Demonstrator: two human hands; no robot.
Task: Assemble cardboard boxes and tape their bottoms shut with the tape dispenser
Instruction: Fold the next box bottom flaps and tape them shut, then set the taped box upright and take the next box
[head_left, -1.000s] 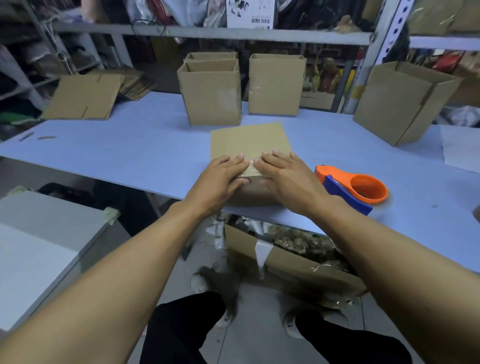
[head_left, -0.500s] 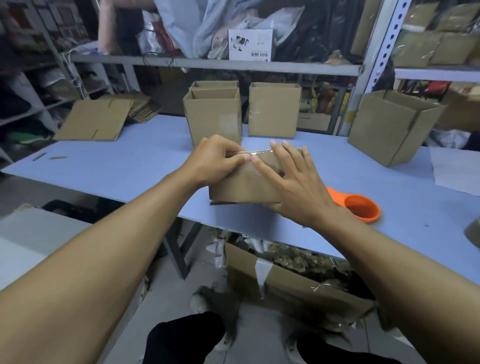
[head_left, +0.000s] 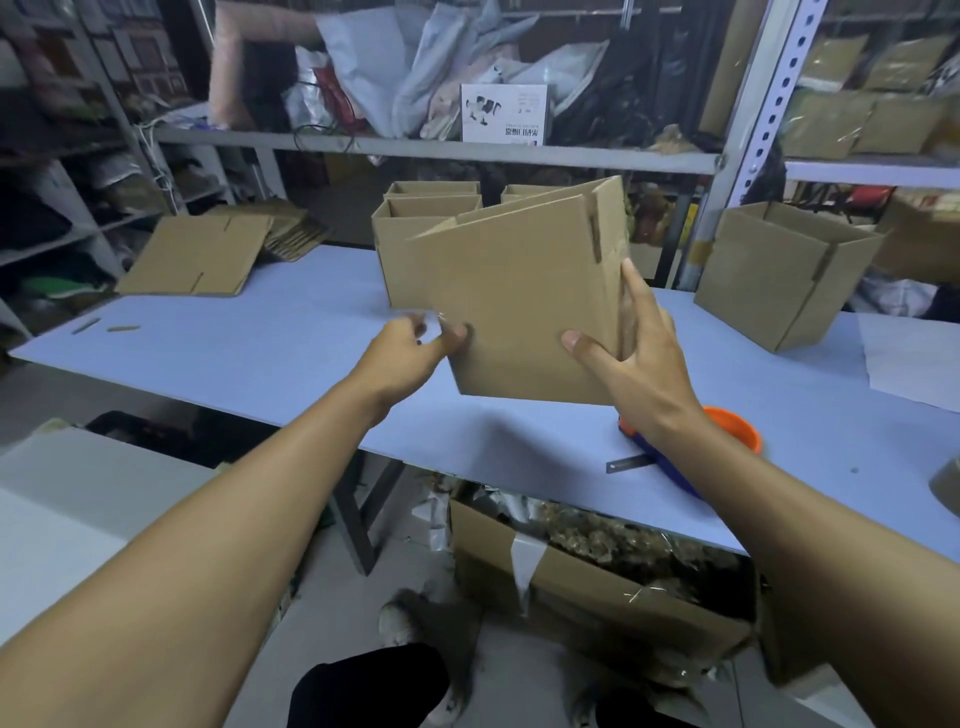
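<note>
Brown cardboard box (head_left: 519, 306) held tilted above table, orange tape dispenser (head_left: 732, 431) lower right

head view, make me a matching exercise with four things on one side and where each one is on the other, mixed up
Things:
1. tilted box
2. tape dispenser
3. flat cardboard sheets
4. white printed carton

Places:
A. on the shelf above the table
B. far left of the table
C. held above the table by the right hand
D. near table edge, behind the right wrist

Pairs: 1-C, 2-D, 3-B, 4-A

Grey metal shelving (head_left: 436, 150) crammed with bags, a white printed carton (head_left: 503, 113) — grey side table (head_left: 78, 499) at left
</note>
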